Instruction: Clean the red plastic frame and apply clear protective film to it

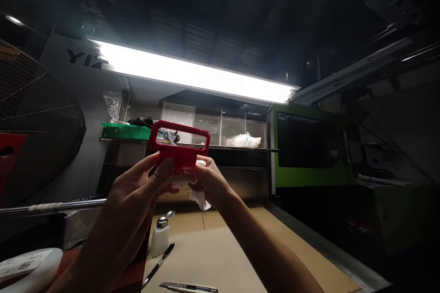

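I hold a red plastic part [179, 144] with a long rectangular window up in front of me, toward the bright strip light. My left hand [142, 187] grips its lower edge from the left, thumb across the front. My right hand [208, 182] holds the same lower edge from the right, with a crumpled white cloth [199, 198] pinched in its fingers and hanging below. Both forearms reach up from the bottom of the view.
Below on the cardboard-covered bench [213, 256] stand a small white pump bottle [160, 234], a black pen [158, 264] and a utility knife [189, 288]. A green tray [124, 131] sits on a shelf behind, a large fan [37, 119] at left, a green machine [309, 151] at right.
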`<move>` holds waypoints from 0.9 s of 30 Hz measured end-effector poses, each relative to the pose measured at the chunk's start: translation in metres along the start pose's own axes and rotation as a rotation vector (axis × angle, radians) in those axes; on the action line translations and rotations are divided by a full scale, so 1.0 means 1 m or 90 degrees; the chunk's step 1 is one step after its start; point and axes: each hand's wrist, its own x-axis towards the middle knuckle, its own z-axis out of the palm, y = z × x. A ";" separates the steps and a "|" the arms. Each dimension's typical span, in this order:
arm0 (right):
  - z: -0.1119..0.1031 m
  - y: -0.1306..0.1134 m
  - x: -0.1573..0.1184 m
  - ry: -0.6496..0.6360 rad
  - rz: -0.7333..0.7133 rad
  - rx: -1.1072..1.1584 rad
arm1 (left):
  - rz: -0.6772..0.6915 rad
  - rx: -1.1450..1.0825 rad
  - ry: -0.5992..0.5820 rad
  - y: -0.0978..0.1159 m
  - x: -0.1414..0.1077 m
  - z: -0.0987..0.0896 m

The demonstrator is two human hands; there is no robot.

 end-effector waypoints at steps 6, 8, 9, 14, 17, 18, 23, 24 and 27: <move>-0.001 0.001 -0.005 -0.030 0.026 -0.011 | -0.022 -0.042 -0.051 0.004 -0.002 -0.004; -0.002 -0.002 -0.011 0.025 -0.016 -0.022 | -0.024 -0.056 -0.017 0.005 -0.002 -0.005; -0.001 -0.004 -0.015 0.048 -0.048 -0.030 | -0.024 -0.060 -0.006 0.005 -0.001 -0.006; 0.006 -0.012 -0.022 0.030 -0.172 -0.105 | -0.007 -0.077 -0.035 0.004 0.000 -0.001; 0.008 -0.019 -0.023 0.058 -0.201 -0.114 | 0.012 -0.038 -0.050 0.004 0.001 -0.001; 0.006 -0.021 -0.025 0.076 -0.200 -0.103 | 0.014 -0.009 -0.044 0.003 0.002 -0.005; -0.022 -0.023 -0.065 0.187 -0.158 -0.050 | -0.035 0.242 0.115 -0.018 -0.009 -0.059; -0.029 -0.018 -0.079 0.209 -0.141 -0.047 | -0.063 0.261 0.157 -0.027 -0.019 -0.076; -0.044 0.004 -0.124 0.238 -0.035 -0.078 | -0.153 0.282 0.272 -0.067 -0.081 -0.124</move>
